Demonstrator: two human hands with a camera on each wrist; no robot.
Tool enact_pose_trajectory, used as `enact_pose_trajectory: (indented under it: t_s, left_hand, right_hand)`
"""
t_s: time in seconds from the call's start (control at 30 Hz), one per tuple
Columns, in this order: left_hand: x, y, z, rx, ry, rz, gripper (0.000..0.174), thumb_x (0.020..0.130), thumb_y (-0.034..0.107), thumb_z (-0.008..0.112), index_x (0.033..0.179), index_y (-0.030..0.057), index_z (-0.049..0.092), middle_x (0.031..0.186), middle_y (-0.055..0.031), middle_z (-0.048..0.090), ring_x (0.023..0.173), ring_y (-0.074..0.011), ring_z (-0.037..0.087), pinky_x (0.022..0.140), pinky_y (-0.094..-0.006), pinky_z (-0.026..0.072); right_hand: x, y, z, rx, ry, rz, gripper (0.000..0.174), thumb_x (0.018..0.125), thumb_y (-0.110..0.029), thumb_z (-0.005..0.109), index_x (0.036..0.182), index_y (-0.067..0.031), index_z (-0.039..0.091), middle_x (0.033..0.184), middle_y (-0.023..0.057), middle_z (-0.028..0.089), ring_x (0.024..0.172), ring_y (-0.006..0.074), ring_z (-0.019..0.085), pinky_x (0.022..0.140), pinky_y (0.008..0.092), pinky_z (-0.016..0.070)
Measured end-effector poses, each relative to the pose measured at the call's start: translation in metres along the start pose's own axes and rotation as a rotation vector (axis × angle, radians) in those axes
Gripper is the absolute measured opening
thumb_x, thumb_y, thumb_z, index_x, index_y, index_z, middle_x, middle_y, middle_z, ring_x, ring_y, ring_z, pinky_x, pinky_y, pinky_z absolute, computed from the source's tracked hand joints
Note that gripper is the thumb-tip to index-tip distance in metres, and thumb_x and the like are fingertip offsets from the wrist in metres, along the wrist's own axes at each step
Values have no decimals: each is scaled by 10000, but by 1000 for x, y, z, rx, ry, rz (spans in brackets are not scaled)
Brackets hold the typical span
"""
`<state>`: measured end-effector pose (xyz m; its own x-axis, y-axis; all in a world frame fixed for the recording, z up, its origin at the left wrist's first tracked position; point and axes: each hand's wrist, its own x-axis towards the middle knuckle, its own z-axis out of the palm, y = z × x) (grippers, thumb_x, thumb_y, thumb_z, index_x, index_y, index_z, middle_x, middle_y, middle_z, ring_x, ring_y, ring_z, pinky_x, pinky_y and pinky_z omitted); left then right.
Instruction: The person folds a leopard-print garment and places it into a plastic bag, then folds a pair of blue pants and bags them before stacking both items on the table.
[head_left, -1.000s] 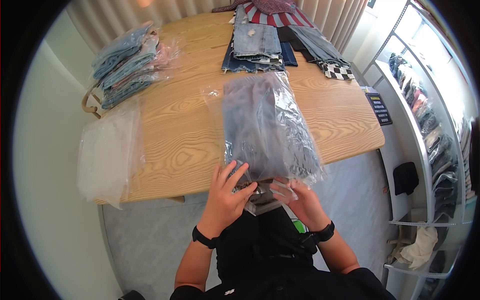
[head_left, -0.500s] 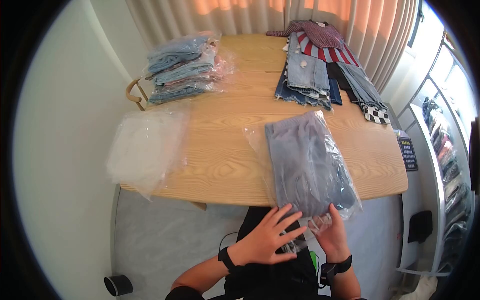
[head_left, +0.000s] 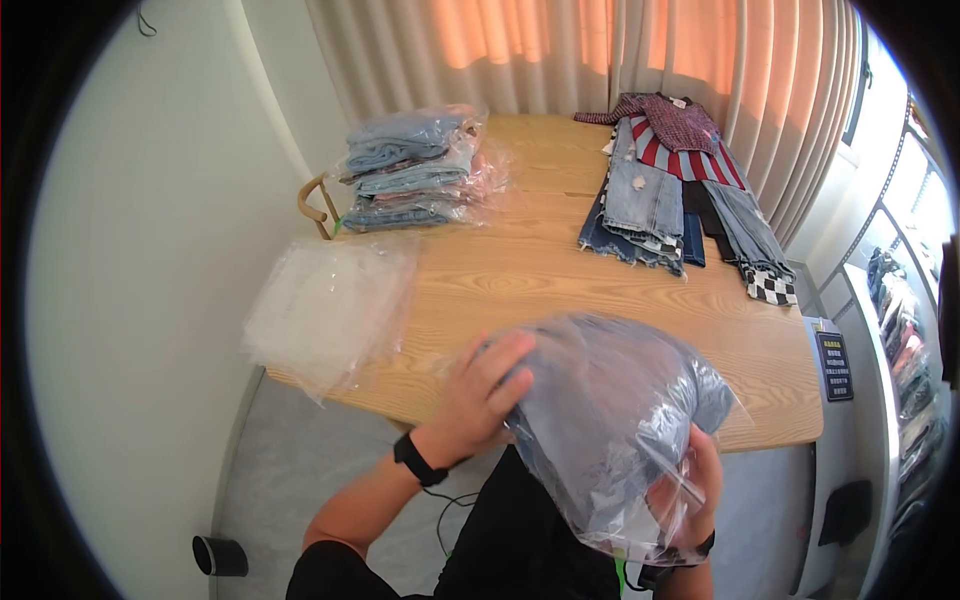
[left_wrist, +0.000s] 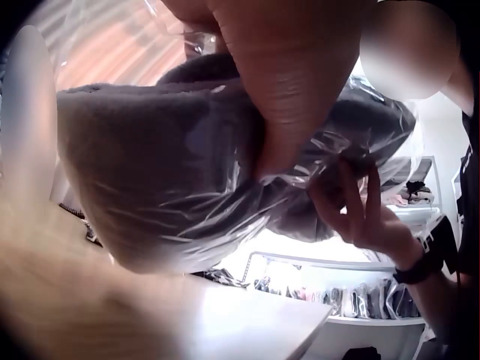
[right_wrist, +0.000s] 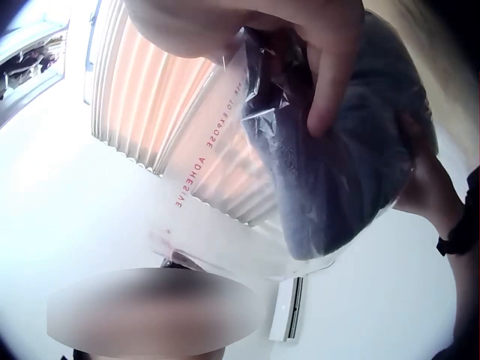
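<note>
A folded grey-blue garment in a clear plastic bag (head_left: 610, 400) is held up over the near edge of the table, bulging and tilted. My left hand (head_left: 475, 395) grips its left edge; in the left wrist view the thumb (left_wrist: 281, 135) presses into the garment through the film. At the lower right side, my right hand (head_left: 700, 490) holds the bag, partly hidden behind crinkled film. The right wrist view shows a finger curled over the dark bundle (right_wrist: 337, 180). Beside it spreads a loose clear flap (right_wrist: 210, 142) with red printed lettering.
On the wooden table (head_left: 480, 270) lie flat clear bags (head_left: 325, 310) at left and a pile of bagged jeans (head_left: 410, 170) behind them. Several unbagged garments (head_left: 650, 190) lie at the back right. A shelf of clothes (head_left: 900, 370) stands at right, a black bin (head_left: 220, 556) on the floor.
The bagged garment lay flat on the table and now is lifted and tilted. My left hand moved from its near edge to its left side. The head view has swung up and left.
</note>
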<state>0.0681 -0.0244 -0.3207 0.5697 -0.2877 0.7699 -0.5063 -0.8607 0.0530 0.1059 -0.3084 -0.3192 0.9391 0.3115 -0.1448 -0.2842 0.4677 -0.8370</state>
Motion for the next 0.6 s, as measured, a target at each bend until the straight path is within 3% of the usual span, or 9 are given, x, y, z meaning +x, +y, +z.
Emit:
enact_pose_trajectory:
  t_s: [0.03,0.1,0.2,0.27,0.33,0.4,0.43,0.5,0.6]
  left_hand:
    - [12,-10,-4,-44,41,16,812,684,144,756,1387,93,353,1332,-183,507,1154,-353,548,959,-472,430]
    - [29,-32,-15,-54,-49,6,760,685,143,755,1355,69,404,1258,-168,558,1085,-337,578,897,-437,457]
    - [71,-60,-45,107,-144,46,619,682,127,751,1254,26,538,1062,-130,651,922,-299,625,773,-377,478]
    - [107,-86,-70,250,-157,62,591,685,110,749,1235,23,551,1042,-123,651,908,-301,624,760,-379,477]
    - [144,-123,-92,414,-47,141,558,684,95,746,1211,37,571,1045,-109,657,910,-298,627,764,-383,479]
    - [176,-161,-113,535,4,111,508,684,70,731,1173,87,592,1059,-88,655,949,-290,618,806,-387,471]
    - [191,-185,-122,640,32,104,493,682,62,725,1157,104,600,1045,-80,655,953,-288,615,807,-380,470]
    - [216,-231,-135,799,90,77,469,682,58,713,1132,138,606,1025,-60,648,968,-280,604,807,-382,465]
    - [243,-316,-140,991,178,-13,465,690,73,705,1132,163,591,1043,-41,629,992,-272,587,810,-401,455]
  right_hand:
    - [7,-14,17,201,-52,121,384,948,-290,471,1230,-36,529,1146,91,626,1054,242,609,854,355,520]
    - [27,-13,13,461,-197,342,413,946,-352,478,1225,-55,543,1115,90,643,1061,253,606,892,406,496]
    - [52,4,35,550,-369,313,437,954,-377,470,1229,-42,534,1199,117,606,1112,288,582,936,446,463]
    - [75,36,28,641,-563,300,467,962,-407,454,1262,-53,504,1299,140,539,1174,330,542,947,455,450]
    - [94,64,39,162,-510,22,483,948,-353,517,1330,-70,433,1347,165,484,1226,377,486,971,472,426]
    - [100,74,43,-593,-428,-332,500,886,-298,596,1301,-51,467,1354,182,468,1266,383,438,1030,525,356]
    - [102,82,43,-580,-432,-330,500,886,-298,596,1301,-51,467,1354,182,468,1266,383,438,1030,525,356]
    - [97,97,41,-1463,-388,-654,498,819,-289,646,1236,-44,531,1352,184,464,1304,373,388,1076,570,262]
    - [101,96,43,-1418,-419,-573,459,791,-285,664,1175,-48,582,1331,173,479,1311,376,369,1090,598,199]
